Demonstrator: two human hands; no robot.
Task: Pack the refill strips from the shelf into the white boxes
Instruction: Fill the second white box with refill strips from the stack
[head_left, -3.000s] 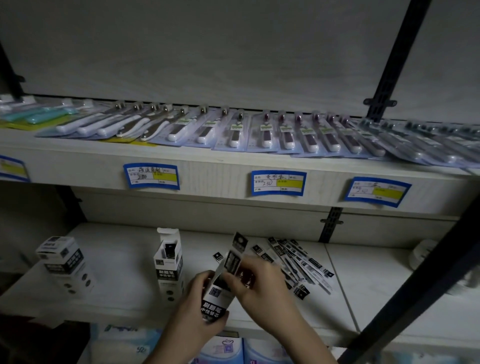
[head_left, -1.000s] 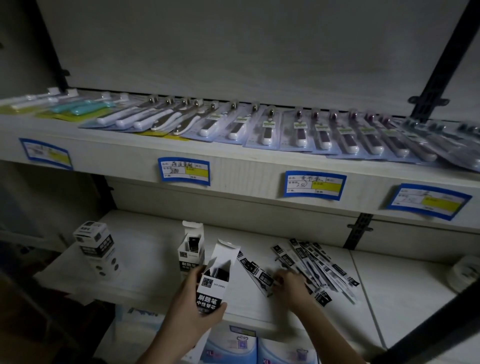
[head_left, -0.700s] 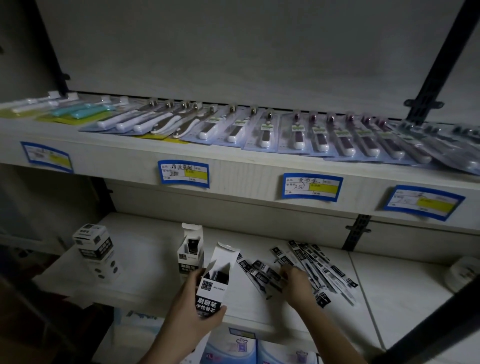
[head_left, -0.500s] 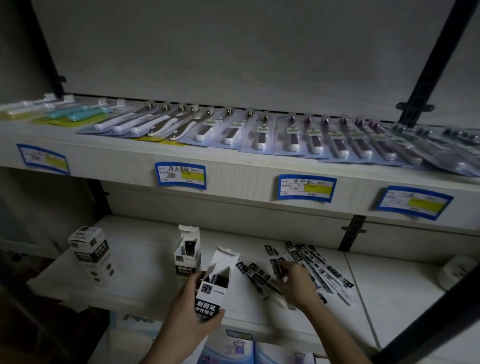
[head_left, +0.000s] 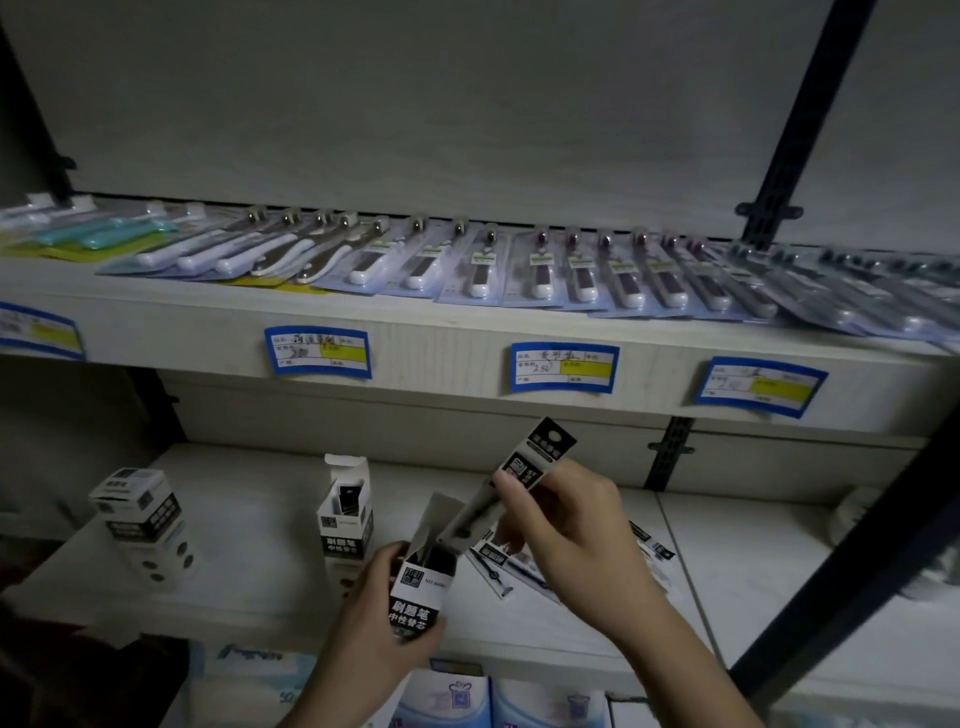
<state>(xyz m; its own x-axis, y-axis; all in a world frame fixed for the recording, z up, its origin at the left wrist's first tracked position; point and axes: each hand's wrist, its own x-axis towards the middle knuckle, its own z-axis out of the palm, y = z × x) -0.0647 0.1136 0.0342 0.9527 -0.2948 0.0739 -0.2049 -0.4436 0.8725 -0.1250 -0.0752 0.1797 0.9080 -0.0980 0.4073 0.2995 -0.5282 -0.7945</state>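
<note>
Hands first: my left hand (head_left: 379, 613) wraps a white box (head_left: 423, 582) with its top flap up, tilted a little to the right. My right hand (head_left: 569, 535) pinches a refill strip (head_left: 511, 486) near its upper part; the strip slants down to the left, its lower end at the box mouth, its black header sticking up past my fingers (head_left: 511, 491). Under and just right of the right hand, more strips (head_left: 496, 564) lie loose on the shelf (head_left: 249, 530). Just beyond the left hand stands a second box (head_left: 345, 512), flap open, dark strips inside. Well left of it sits a closed box (head_left: 143, 522). Farther up, blue price tags (head_left: 563, 368) line the upper shelf's edge, with blister packs (head_left: 540, 273) in a row on it.
</note>
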